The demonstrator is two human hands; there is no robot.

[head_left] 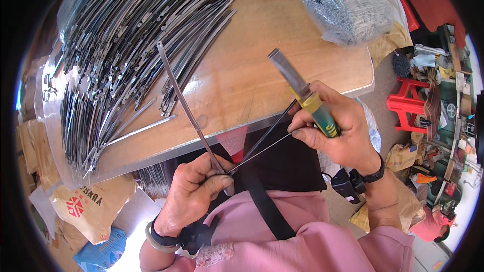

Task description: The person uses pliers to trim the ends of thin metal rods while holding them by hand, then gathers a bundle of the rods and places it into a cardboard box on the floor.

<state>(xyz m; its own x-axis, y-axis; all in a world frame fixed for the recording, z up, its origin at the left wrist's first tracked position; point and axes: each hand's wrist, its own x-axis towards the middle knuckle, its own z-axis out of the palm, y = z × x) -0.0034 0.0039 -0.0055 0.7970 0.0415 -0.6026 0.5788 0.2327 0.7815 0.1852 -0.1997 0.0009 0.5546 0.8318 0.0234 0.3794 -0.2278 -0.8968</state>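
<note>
Pinching a long, flat metal strip (189, 111) near its lower end, the left hand (194, 196) is closing thumb and fingers tightly around it just below the table edge, so the strip is slanting up and to the left over the wooden tabletop (262, 70). The right hand (338, 131) is wrapping firmly around the green-and-yellow handle of a flat-bladed tool (302, 93), its grey blade pointing up over the table, while the fingertips are also nipping a thin wire (262, 152) and a dark rod (269, 130) that are running down to the left hand, where they are meeting the strip.

Both hands are working in the narrow gap between the table's pale front edge and the person's pink sleeves and dark strap, with little room below. Bare wood is lying open in the middle of the table; its right corner is dropping off toward a cluttered floor.

A big fanned heap of similar metal strips (126, 35) is covering the left half of the table, overhanging its front-left edge. A clear plastic bag of fine wire pieces (343, 5) is sitting at the far right corner.

Below the left edge, a tan sack with red printing (91, 204) is leaning beside a blue bag (103, 254). A red plastic stool (408, 103) is standing to the right.
</note>
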